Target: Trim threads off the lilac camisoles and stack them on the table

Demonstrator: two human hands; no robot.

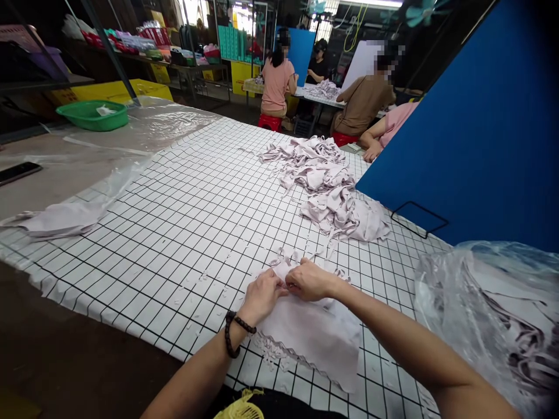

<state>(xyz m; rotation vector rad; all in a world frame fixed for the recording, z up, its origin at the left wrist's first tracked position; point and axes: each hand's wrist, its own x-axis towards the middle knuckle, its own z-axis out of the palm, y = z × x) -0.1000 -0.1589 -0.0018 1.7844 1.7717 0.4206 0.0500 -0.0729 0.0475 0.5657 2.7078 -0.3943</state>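
With left hand (pixel 261 295) and right hand (pixel 309 279) curled nearly closed, pinches pale lilac, wavy-edged fabric piece (pixel 314 337), apparently to steady one small spot. Spreads the rest nearer than both hands, over black-gridded white sheeting (pixel 152 224), probably for support.

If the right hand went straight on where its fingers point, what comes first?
Probably the left hand, just ahead of the right hand; whether their fingertips already touch is unclear.
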